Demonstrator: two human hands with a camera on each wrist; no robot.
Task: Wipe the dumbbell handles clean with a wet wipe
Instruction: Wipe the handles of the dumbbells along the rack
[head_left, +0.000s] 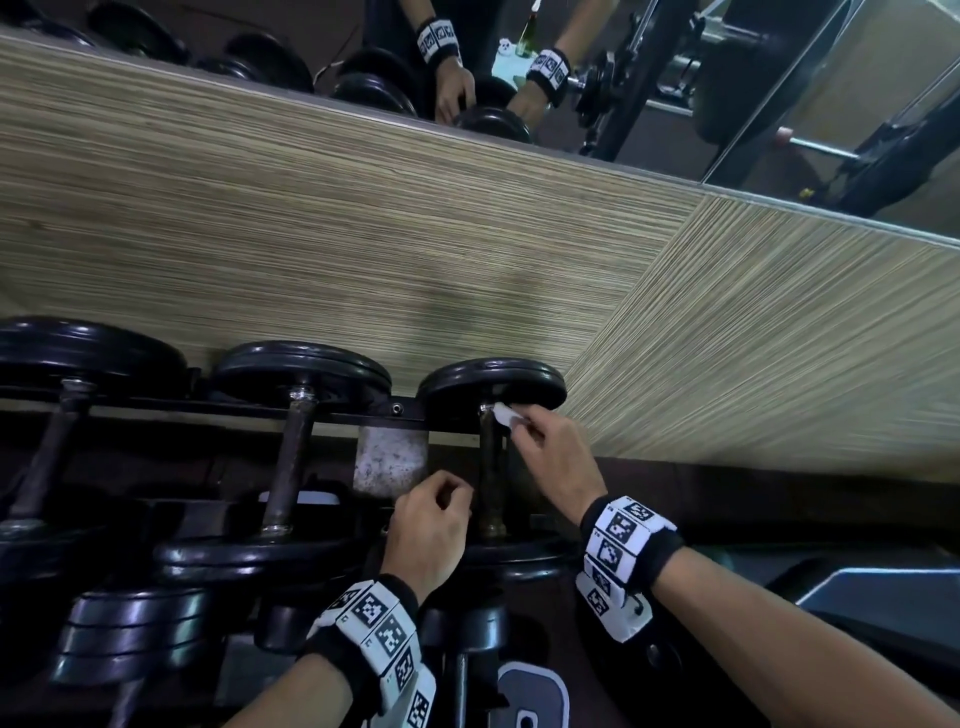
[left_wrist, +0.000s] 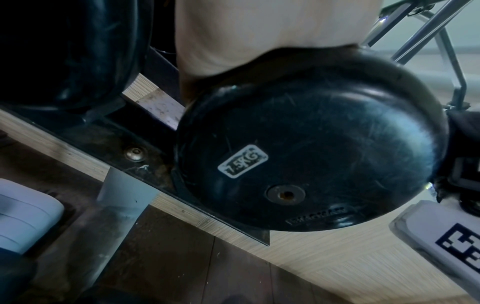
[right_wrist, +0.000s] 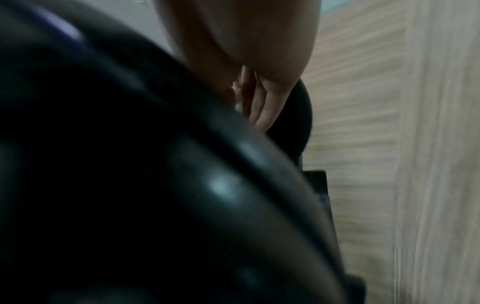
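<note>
Now pinching white wet wipe (head_left: 503, 414) in right hand (head_left: 558, 457) fingers, pressing it against far end of rightmost dumbbell handle (head_left: 491, 467) on rack (head_left: 353, 415). Curling left hand (head_left: 428, 535) loosely beside handle's near end, gripping nothing visible.

Black dumbbell heads (head_left: 491, 384), dull brown-grey handle (head_left: 491, 467), white wipe (head_left: 504, 414), wall panel (head_left: 311, 234) in fine tan-and-brown stripes, wristbands (head_left: 626, 540) black — white tiles with black square-code patterns, white weight label (left_wrist: 242, 161).
</note>
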